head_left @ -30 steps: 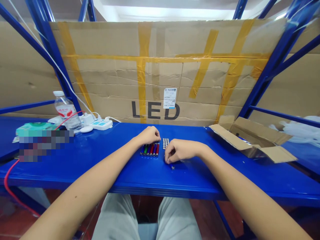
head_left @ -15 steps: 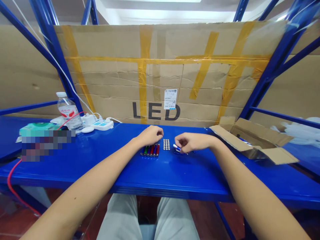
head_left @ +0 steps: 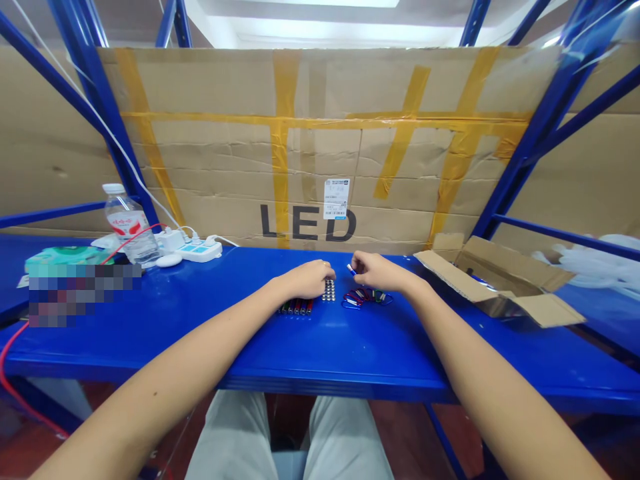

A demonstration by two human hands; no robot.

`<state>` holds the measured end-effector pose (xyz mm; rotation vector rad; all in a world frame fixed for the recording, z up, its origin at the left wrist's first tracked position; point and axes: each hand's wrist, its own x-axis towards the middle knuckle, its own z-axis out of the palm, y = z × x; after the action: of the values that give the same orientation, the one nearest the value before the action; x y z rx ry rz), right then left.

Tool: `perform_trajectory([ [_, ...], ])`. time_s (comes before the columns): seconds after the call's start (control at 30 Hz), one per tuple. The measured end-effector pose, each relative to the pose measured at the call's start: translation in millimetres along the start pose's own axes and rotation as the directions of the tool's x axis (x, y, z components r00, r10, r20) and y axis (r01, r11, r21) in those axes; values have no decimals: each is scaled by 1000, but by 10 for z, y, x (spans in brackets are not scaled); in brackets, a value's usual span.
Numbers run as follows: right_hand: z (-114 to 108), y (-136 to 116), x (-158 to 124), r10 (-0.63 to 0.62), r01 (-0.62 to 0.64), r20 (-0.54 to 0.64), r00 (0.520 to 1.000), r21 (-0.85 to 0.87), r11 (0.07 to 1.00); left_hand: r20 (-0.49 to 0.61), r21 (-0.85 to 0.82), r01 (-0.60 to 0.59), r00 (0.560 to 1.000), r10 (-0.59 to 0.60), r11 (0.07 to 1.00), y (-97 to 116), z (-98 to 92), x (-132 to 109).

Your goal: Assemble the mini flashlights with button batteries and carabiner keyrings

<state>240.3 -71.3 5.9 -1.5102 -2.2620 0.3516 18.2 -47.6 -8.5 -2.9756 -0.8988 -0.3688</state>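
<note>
My left hand has its fingertips bent together at the far end of a small block of silver button cells. Whatever lies between those fingers is hidden. Partly under this hand is a row of slim metallic tubes in green, red and other colours. My right hand is closed around a small blue tube with a silver-white end, held above the table. Below it lies a fanned row of coloured carabiner clips, red, blue and green among them, with small silver parts.
An open cardboard box stands at the right. On the left are a water bottle, a power strip with cables, and a green packet. A tall cardboard sheet marked LED closes the back of the blue table.
My right hand has risen away from the carabiner clips with the blue tube, uncovering them. My left hand has moved right and down to the button cells.
</note>
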Motion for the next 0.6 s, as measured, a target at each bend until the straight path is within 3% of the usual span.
perform_trajectory([
  [0.6,-18,-59,-23,6,-5,29,1000,-33,999,103,17,68,992,-70,998,19,10,51],
])
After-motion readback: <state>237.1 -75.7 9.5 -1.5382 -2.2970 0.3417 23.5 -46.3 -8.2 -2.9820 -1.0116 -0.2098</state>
